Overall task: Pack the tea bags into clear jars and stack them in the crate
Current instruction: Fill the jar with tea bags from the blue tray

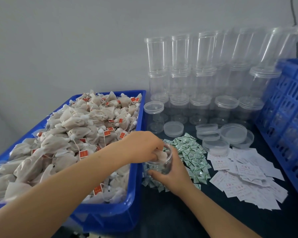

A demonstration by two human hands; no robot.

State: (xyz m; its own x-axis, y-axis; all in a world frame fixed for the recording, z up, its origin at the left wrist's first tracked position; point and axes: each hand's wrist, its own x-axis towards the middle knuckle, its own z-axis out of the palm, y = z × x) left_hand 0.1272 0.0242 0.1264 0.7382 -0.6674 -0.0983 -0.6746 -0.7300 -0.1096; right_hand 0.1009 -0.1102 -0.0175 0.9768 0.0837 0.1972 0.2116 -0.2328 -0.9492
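Observation:
A blue bin (pixel 133 200) at the left holds a heap of tea bags (pixel 86 127) with red tags. Just right of the bin, my right hand (pixel 172 176) grips an open clear jar (pixel 163 162) tilted toward the bin. My left hand (pixel 144 145) reaches over the bin's corner and pinches a tea bag (pixel 162 156) at the jar's mouth, fingers partly inside. A blue slotted crate (pixel 289 117) stands at the far right.
Stacks of empty clear jars (pixel 201 74) line the wall. Loose clear lids (pixel 227 136) lie in front of them. Small green-and-white sachets (pixel 193 155) and white paper slips (pixel 244 176) are spread on the dark table (pixel 179 217).

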